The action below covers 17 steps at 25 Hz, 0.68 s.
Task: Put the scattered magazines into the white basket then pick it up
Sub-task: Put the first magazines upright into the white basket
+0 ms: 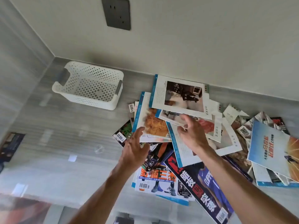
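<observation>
Magazines [182,135] lie heaped at three o'clock of the empty white basket [90,84], gathering barely begun, both hands' fingers [139,131] spread open, holding nothing; next comes closing on the top sheets.

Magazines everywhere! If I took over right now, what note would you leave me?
Left hand: open, empty, reaching over the pile's left edge.
Right hand: open, fingers spread over the blue-edged magazines on top; nothing gripped yet.
White basket: empty, on the floor in the corner, left of the pile and apart from it.
Magazines: all scattered on the floor by the wall, including the basketball magazine nearest you.
Done: nothing in yet.
Left: gather every magazine into the basket, then lift it.
</observation>
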Tool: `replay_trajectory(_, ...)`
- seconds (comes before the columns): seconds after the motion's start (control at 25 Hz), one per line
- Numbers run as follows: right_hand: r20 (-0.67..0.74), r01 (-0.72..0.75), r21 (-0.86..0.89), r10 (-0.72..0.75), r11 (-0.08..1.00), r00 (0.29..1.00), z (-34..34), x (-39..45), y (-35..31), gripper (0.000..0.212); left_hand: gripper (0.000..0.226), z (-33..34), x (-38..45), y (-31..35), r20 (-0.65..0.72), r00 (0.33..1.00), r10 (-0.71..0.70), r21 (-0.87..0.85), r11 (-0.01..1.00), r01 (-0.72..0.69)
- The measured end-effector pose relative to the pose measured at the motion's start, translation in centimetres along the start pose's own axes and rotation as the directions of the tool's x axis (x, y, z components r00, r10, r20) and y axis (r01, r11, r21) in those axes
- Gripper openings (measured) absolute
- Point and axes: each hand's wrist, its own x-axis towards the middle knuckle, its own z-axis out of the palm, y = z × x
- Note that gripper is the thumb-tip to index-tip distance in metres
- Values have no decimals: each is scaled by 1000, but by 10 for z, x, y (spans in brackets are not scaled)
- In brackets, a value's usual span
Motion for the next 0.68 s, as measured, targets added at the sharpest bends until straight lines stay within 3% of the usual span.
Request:
replay_trajectory(0.12, 181, 26, -378, 46, 925, 982, 5, 43, 15, 92, 59, -8, 1, -11, -95, 995, 6, -19, 1000, -8)
replay_trajectory(0.2, 213, 33, -479, 79, 877, 974, 8, 52, 21, 100, 54, -13, 1, -17, -82, 996, 27, 9, 1000, -26)
replay_trajectory(0.32, 122, 173, -611, -124, 772, 985, 13, 26, 30, 86, 47, -7, 7, -11, -151, 986, 64, 43, 997, -58)
replay_trajectory(0.52, 90, 342, -708, -401, 618, 911, 13, -15, 19, 39, 43, -1, 21, 13, -169, 955, 244, 174, 961, -215)
replay_trajectory(0.6, 50, 386, -701, -498, 600, 866, 3, -20, 6, 34, 49, -3, 26, 18, -115, 935, 334, 313, 906, -285)
replay_trajectory(0.68, 37, 480, -659, -613, 579, 790, -11, -23, -16, 38, 58, -9, 32, 27, -15, 904, 426, 510, 781, -359)
